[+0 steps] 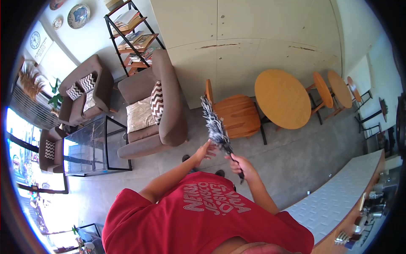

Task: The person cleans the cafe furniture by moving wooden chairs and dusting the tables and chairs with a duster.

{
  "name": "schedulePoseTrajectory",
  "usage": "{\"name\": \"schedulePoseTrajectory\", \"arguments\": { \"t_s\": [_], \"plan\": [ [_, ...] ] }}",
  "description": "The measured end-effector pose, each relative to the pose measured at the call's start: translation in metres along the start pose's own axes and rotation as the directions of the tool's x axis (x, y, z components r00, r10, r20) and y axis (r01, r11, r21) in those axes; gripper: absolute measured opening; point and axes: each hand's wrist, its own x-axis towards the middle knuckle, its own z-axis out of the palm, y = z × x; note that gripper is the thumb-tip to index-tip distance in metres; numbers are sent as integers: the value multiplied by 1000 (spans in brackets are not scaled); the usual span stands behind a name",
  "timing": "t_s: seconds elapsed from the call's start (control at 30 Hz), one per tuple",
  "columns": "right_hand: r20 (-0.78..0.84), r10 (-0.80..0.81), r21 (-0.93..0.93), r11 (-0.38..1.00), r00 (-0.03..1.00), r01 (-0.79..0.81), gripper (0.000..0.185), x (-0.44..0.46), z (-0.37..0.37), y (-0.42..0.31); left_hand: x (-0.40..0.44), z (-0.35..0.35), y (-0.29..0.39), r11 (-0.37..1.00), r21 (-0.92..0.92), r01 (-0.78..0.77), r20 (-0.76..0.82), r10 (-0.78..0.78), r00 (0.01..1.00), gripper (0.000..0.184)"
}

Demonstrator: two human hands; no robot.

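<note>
A grey and white fluffy duster (216, 127) with a black handle points up and away from my body. My right hand (244, 166) is wrapped round its handle, near the lower end. My left hand (206, 153) is beside the lower part of the fluffy head, its fingers spread; whether the fingertips touch the fibres is hard to tell. Just beyond the duster stands a wooden chair (237, 116), its seat partly behind the fluffy head.
A round table (282, 99) and more chairs line the wall to the right. Left are a brown sofa (171, 110) with cushions, a glass-topped table (86, 146) and a shelf (137, 40) with books. A white-fronted counter (338, 194) is at lower right.
</note>
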Motion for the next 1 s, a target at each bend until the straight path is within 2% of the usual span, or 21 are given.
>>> {"name": "schedulePoseTrajectory", "arguments": {
  "t_s": [0.13,0.17,0.23,0.27,0.33,0.37,0.43,0.53,0.57,0.6,0.63,0.67,0.7,0.73,0.8,0.83,0.87,0.9,0.93,0.97,1.0],
  "plan": [
    [-213,180,-434,863,960,-258,31,-57,-39,-6,-11,-7,-21,995,46,93,32,-94,995,78],
    [-219,190,-424,865,957,-269,31,-65,-49,-8,-11,-7,-27,989,84,118,25,-120,992,76],
    [-422,100,-541,770,901,-338,29,-68,-62,-16,-6,-11,-35,980,131,149,25,-154,988,73],
    [-428,102,-528,778,898,-340,29,-65,-65,-16,-3,-13,-39,963,235,135,32,-147,989,68],
    [-525,-199,-840,274,827,-467,30,-52,-69,-17,7,-24,-52,930,348,117,53,-144,988,62],
    [-533,-203,-834,287,821,-470,30,-47,-70,-14,13,-31,-60,909,406,97,79,-141,987,57],
    [-287,-539,-918,-83,792,-389,28,-39,-58,-9,21,-47,-71,883,464,76,114,-145,983,53],
    [-330,-639,-873,-73,695,-482,27,-40,-13,-11,34,-79,-102,822,551,147,109,-246,963,49],
    [-341,-639,-869,-65,690,-490,27,-39,-4,-8,46,-96,-130,618,784,-61,165,-113,980,48],
    [-371,-649,-837,-76,664,-541,27,-36,5,-5,53,-111,-148,322,914,-249,263,-1,965,47],
    [-399,-659,-802,-85,637,-591,27,-32,13,-3,56,-122,-152,321,912,-257,274,-6,962,47],
    [-410,-660,-797,-76,629,-600,27,-28,17,0,58,-133,-158,340,885,-317,387,-161,908,45],
    [-439,-623,-748,-147,648,-648,26,-23,19,3,57,-142,-160,368,853,-369,487,-309,817,42],
    [-470,-583,-694,-220,663,-685,25,-19,22,4,58,-151,-161,368,850,-376,495,-318,808,42],
    [-480,-542,-709,-223,690,-669,25,-14,31,8,57,-163,-164,487,745,-455,656,-416,630,35],
    [-473,-505,-729,-235,722,-643,25,-9,36,7,55,-168,-163,491,742,-457,662,-422,620,35],
    [-485,-501,-725,-228,716,-650,25,-3,38,8,53,-170,-165,553,753,-358,625,-428,653,35],
    [-442,-478,-796,-182,760,-577,26,4,43,10,52,-173,-169,608,752,-253,585,-440,681,35],
    [-393,-459,-857,-131,797,-499,26,10,47,12,54,-178,-171,611,750,-255,593,-448,669,35],
    [-408,-456,-851,-122,791,-510,26,17,51,17,60,-182,-172,511,777,-367,599,-422,681,36],
    [-389,-483,-898,6,785,-441,26,27,63,21,66,-185,-173,399,788,-469,609,-393,689,36]
  ]
}}
